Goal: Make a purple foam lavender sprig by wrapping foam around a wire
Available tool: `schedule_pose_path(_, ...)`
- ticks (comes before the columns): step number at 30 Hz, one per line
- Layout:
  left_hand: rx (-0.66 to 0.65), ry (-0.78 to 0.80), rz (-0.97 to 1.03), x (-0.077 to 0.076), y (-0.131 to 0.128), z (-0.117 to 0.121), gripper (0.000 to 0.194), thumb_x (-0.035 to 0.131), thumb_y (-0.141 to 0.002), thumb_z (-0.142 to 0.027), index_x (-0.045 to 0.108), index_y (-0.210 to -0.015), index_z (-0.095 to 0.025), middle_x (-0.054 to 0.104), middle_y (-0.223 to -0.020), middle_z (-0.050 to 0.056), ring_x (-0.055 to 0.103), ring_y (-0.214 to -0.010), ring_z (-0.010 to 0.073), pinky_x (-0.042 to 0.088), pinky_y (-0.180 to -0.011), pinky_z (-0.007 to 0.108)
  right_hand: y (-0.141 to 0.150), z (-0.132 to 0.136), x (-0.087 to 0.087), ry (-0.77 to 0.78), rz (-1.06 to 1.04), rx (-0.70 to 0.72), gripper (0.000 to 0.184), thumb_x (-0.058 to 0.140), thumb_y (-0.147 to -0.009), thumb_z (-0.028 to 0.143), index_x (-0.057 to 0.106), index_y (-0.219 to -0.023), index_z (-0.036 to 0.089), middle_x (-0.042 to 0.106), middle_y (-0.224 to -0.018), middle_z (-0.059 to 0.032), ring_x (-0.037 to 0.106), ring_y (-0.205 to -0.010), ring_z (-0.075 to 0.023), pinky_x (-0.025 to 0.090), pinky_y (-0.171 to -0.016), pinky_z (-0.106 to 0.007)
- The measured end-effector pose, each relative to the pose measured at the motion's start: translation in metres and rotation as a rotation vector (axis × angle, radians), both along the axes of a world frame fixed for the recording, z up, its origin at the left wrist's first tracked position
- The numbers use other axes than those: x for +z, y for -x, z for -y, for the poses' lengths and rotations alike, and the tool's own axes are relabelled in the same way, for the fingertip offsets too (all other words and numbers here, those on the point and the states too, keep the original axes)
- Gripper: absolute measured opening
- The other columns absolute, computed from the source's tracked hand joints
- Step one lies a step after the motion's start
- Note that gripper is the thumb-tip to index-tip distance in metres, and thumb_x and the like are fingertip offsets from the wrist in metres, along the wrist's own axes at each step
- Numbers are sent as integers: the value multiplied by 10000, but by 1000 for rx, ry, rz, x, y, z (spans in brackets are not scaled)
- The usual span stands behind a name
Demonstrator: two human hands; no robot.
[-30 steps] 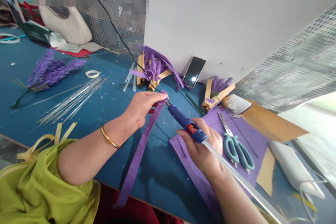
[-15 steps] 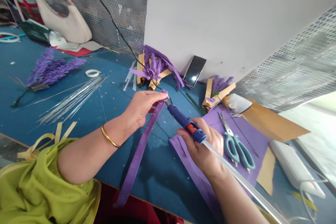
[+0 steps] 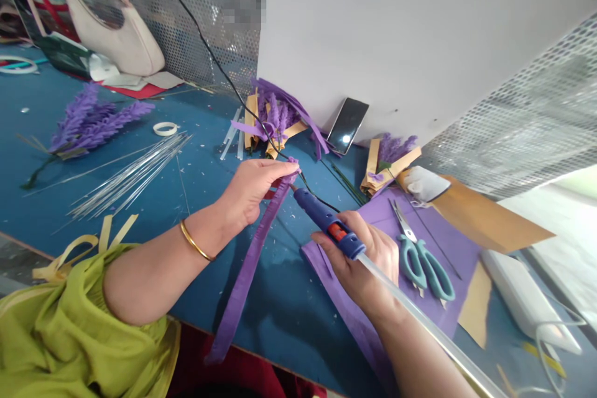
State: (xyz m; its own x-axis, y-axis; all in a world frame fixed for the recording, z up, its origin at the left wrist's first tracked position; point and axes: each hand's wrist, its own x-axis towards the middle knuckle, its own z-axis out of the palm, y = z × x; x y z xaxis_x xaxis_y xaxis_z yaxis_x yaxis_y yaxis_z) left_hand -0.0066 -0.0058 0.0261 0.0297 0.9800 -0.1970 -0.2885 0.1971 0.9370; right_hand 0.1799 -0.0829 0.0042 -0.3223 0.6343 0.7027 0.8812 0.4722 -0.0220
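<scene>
Between the thumb and fingers of my left hand (image 3: 254,189) is the top end of a purple paper strip (image 3: 254,255). The strip hangs down toward the table's front edge, and its gripped end looks gathered. My right hand (image 3: 364,261) is wrapped round a blue hot glue gun (image 3: 329,224) with a long clear glue stick (image 3: 420,317) running out of its back. The gun's nozzle points at the strip just below my left fingertips; I cannot tell whether it touches. A purple paper sheet (image 3: 448,255) lies under and beyond my right hand, with teal-handled scissors (image 3: 420,261) on it.
Small wrapped lavender bunches (image 3: 275,115) and a phone (image 3: 349,124) stand along the white board (image 3: 396,31). Thin wires (image 3: 135,174), a tape roll (image 3: 165,129) and loose purple lavender stems (image 3: 93,118) lie left. A black cord (image 3: 205,43) hangs across the middle. A white power strip (image 3: 527,298) sits right.
The glue gun's nozzle has shifted slightly left and down along the strip. My left hand keeps its pinch on the strip in nearly the same place.
</scene>
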Motion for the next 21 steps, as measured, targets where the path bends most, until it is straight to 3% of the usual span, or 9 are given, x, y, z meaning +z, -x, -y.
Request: schedule_pose_path(21,28,15,24,2,1,-1,270,856,-572,-354,727,-681,-143,607,-617,-12,494,-543,93,379,-538,260,1,4,2,79,18,21,274,526,-952,433,506,-784,217,535,-570,36,483,-474,-124,303,-490,-257)
